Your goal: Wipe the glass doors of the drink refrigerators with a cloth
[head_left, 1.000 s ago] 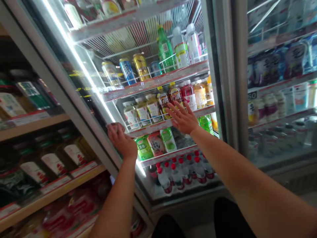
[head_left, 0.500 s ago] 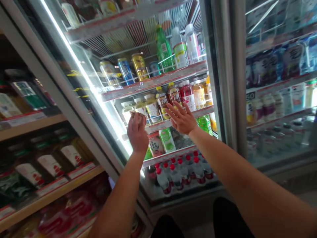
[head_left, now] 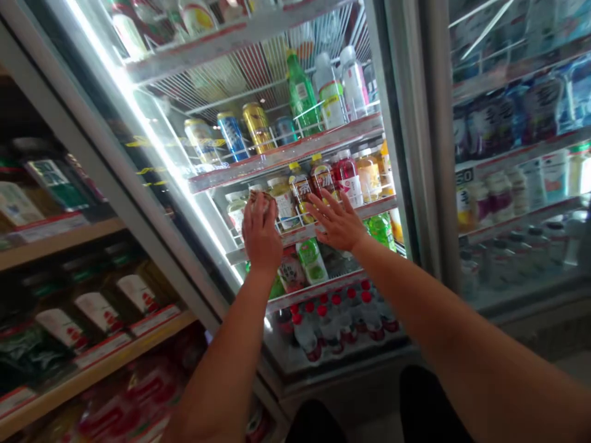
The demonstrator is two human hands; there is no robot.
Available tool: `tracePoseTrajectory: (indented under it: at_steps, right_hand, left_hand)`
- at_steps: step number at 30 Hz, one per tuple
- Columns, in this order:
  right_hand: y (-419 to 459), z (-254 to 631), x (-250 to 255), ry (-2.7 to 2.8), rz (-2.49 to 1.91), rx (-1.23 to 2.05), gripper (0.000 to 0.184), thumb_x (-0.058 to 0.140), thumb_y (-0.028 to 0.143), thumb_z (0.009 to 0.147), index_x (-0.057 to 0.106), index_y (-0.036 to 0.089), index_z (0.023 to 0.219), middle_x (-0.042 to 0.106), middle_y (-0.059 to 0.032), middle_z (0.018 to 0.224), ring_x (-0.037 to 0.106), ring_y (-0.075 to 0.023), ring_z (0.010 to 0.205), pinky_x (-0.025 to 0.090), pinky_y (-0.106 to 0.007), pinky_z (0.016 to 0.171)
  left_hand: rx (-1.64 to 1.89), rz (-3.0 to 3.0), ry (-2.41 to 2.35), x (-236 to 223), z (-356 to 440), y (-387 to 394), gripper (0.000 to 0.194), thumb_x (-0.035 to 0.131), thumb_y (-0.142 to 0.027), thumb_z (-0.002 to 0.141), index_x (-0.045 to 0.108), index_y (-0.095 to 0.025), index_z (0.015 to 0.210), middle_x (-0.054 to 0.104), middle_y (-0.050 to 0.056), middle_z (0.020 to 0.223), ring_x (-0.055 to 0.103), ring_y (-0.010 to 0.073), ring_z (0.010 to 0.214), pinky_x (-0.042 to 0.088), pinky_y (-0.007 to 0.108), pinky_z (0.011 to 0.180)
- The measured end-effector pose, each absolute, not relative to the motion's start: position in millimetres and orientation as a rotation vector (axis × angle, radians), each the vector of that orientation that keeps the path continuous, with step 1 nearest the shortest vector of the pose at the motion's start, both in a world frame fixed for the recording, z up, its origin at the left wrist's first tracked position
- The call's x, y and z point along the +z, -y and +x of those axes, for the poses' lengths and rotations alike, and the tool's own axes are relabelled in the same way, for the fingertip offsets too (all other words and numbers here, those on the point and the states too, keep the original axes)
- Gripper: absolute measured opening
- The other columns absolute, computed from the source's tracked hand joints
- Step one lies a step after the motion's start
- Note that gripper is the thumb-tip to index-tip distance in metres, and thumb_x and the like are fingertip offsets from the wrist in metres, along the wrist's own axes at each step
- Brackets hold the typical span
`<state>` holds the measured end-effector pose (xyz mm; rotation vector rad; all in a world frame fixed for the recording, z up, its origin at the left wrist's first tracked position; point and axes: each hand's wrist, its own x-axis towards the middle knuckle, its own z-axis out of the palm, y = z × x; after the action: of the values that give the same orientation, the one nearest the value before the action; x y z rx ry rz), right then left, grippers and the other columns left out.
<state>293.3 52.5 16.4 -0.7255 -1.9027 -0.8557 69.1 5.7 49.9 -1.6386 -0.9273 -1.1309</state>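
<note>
My left hand is raised before the lit drinks fridge, with its fingers bent over a crumpled, brownish-white cloth. Only the cloth's upper edge shows above the fingers. Beyond it are pale-labelled bottles on a middle shelf. To the right, my right hand is spread with its palm toward the fridge, holding nothing. It appears to lie flat on the glass door, though the contact is hard to make out. Yellow-capped tea bottles stand behind its fingertips.
Cans and a green bottle stand one shelf higher. Red-capped bottles fill the fridge bottom. A metal door frame divides this fridge from another at right. Wooden shelves with dark jars flank the left side.
My left hand has shifted slightly right and upward with the cloth, now covering more of the pale-labelled bottles. My right hand stays almost where it was.
</note>
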Motion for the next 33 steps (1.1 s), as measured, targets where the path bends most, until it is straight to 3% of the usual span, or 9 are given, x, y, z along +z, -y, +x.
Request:
tracePoseTrajectory:
  at_steps: [6, 12, 18, 24, 30, 33]
  right_hand:
    - [-56, 289, 13, 1.884, -0.717, -0.850, 0.081, 0.048, 0.038, 0.100, -0.003, 0.028, 0.163, 0.016, -0.0025, 0.171, 0.007, -0.0297, 0.158, -0.004, -0.063, 0.126]
    - [-55, 288, 13, 1.871, -0.747, -0.819, 0.077, 0.047, 0.038, 0.101, 0.003, 0.030, 0.163, 0.016, -0.0003, 0.171, 0.004, -0.0277, 0.159, -0.005, -0.061, 0.127]
    - [-52, 264, -9, 1.602, -0.873, -0.742, 0.069, 0.046, 0.038, 0.102, 0.015, 0.031, 0.163, 0.018, -0.0026, 0.170, -0.007, -0.0295, 0.158, -0.004, -0.063, 0.126]
    - [-54, 256, -19, 1.605, -0.862, -0.700, 0.071, 0.047, 0.039, 0.101, 0.012, 0.030, 0.163, 0.016, -0.0055, 0.170, -0.007, -0.0335, 0.157, -0.002, -0.069, 0.124]
    - [-52, 258, -18, 1.599, -0.948, -0.819, 0.073, 0.045, 0.044, 0.102, 0.011, 0.026, 0.164, 0.012, -0.0061, 0.171, -0.013, -0.0336, 0.157, -0.004, -0.065, 0.125]
    - [-51, 257, -18, 1.578, -0.968, -0.877, 0.073, 0.045, 0.045, 0.101, 0.015, 0.024, 0.163, 0.016, -0.0072, 0.171, -0.012, -0.0332, 0.157, -0.004, -0.063, 0.125]
  left_hand:
    - [-0.950, -1.907, 0.885, 35, 68, -2, 0.048, 0.049, -0.012, 0.097, 0.060, -0.027, 0.141, 0.052, 0.005, 0.152, 0.035, 0.0263, 0.150, 0.029, 0.048, 0.124]
    - [-1.273, -1.618, 0.930, 69, 72, -10, 0.053, 0.046, -0.004, 0.093, 0.053, -0.011, 0.145, 0.039, 0.012, 0.160, 0.024, 0.0299, 0.153, 0.021, 0.055, 0.127]
    - [-0.959, -1.853, 0.805, 47, 90, -8, 0.056, 0.046, -0.003, 0.095, 0.054, -0.024, 0.146, 0.046, 0.005, 0.157, 0.029, 0.0266, 0.152, 0.031, 0.048, 0.124]
    - [-1.228, -1.583, 0.864, 83, 84, -14, 0.051, 0.044, -0.004, 0.095, 0.053, -0.011, 0.145, 0.041, 0.015, 0.159, 0.026, 0.0305, 0.152, 0.028, 0.056, 0.124]
    - [-0.828, -1.896, 0.741, 58, 87, -9, 0.058, 0.044, -0.004, 0.096, 0.049, -0.023, 0.150, 0.050, 0.006, 0.154, 0.032, 0.0241, 0.151, 0.035, 0.046, 0.123]
    - [-1.043, -1.695, 0.843, 86, 78, -15, 0.059, 0.040, -0.004, 0.095, 0.046, -0.021, 0.151, 0.045, 0.007, 0.157, 0.028, 0.0257, 0.153, 0.030, 0.051, 0.126]
